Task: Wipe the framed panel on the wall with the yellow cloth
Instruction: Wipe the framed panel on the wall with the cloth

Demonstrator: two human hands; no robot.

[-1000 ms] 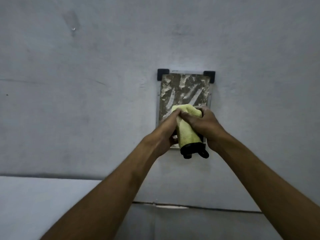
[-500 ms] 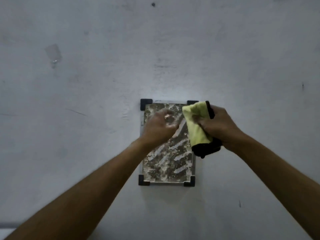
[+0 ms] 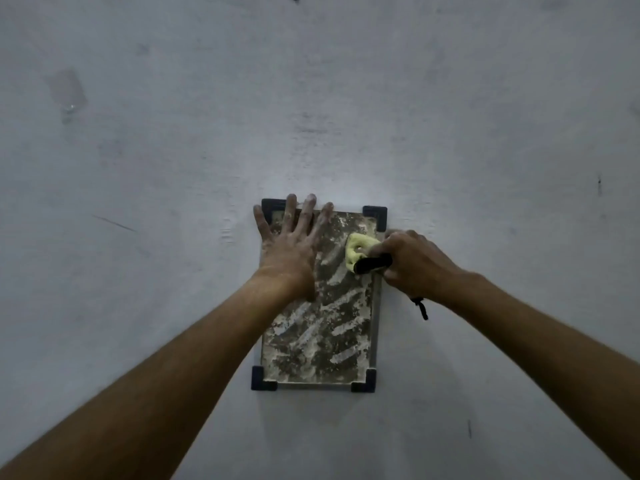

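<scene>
A small framed panel with black corner pieces hangs on the grey wall, its dark surface streaked with white dust. My left hand lies flat with fingers spread on the panel's upper left part, covering that corner. My right hand is at the panel's upper right edge, closed on a bunched yellow cloth with a black edge. The cloth presses on the panel near the top right corner.
The pale grey wall fills the view, with scuffs and small marks. A piece of clear tape sticks at the upper left. A black cord hangs from my right wrist.
My left hand let go of the cloth and spread flat on the panel's upper left. My right hand kept the cloth and holds it at the top right. The view tilted upward.
</scene>
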